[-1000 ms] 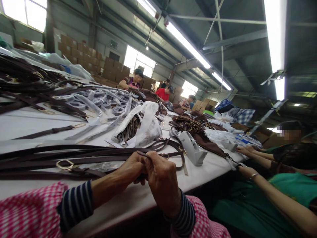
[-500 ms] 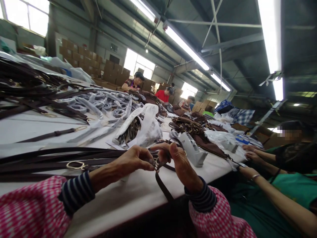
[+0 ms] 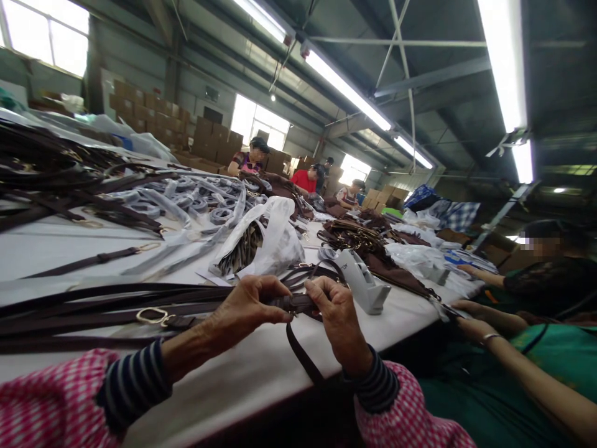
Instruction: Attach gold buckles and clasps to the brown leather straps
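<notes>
Between my two hands is a dark brown strap with small metal fittings, its free end hanging over the table's front edge. My left hand pinches one part of it between thumb and forefinger. Close beside it, my right hand grips the strap's other part, thumb on top. The fittings between my fingertips are too small to make out fully. Left of my hands, a bundle of long brown straps lies on the table, with a gold oval clasp near my left wrist.
A grey tape dispenser stands just beyond my right hand. Behind it lie brown bags and a white plastic bag. Wrapped coiled straps cover the table's far left. Co-workers' arms reach in at the right.
My right hand has turned and lowered, its raised thumb now pressed down on the strap. The strap section between my hands now lies straighter. My left hand stays pinched.
</notes>
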Action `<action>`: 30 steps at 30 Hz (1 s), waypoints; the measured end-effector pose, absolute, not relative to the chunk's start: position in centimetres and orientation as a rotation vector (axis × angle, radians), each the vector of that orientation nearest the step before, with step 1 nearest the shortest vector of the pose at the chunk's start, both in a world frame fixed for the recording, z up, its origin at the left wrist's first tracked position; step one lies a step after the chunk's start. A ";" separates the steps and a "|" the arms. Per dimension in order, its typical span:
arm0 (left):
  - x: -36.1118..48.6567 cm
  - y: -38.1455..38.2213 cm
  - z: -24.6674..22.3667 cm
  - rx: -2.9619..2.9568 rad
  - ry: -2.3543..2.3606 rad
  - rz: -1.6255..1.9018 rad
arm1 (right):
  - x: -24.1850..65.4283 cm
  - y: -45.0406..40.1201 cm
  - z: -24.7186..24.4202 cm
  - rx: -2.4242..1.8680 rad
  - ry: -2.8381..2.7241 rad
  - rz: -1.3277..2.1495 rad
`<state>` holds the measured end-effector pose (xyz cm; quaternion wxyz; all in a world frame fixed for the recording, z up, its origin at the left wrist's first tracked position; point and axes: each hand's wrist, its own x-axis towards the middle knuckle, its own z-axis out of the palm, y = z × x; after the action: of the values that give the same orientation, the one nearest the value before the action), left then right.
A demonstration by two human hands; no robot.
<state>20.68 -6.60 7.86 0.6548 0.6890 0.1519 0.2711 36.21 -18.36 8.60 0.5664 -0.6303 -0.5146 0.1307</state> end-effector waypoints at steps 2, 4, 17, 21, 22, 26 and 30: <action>20.8 -6.9 7.7 1.592 0.368 0.641 | 36.1 -18.2 8.3 -1.501 -1.226 0.239; 20.9 -7.0 7.4 1.604 0.385 0.672 | 35.7 -18.1 8.3 -1.516 -1.274 0.156; 20.4 -7.9 7.7 1.685 0.361 0.755 | 33.5 -17.2 7.4 -1.514 -1.345 0.198; 20.4 -8.1 7.4 1.742 0.358 0.764 | 32.5 -17.1 6.4 -1.535 -1.299 0.183; 20.4 -7.9 7.2 1.750 0.360 0.761 | 32.3 -17.2 6.3 -1.518 -1.288 0.179; 20.5 -6.6 6.7 1.606 0.277 0.633 | 32.7 -17.7 6.8 -1.405 -1.404 0.303; 20.4 -4.7 6.9 1.415 0.108 0.389 | 34.3 -18.5 8.0 -1.432 -1.609 0.400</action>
<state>20.43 -4.75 6.90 0.7413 0.6454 0.0490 0.1774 34.30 -18.46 7.97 0.4577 -0.5813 -0.6529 0.1623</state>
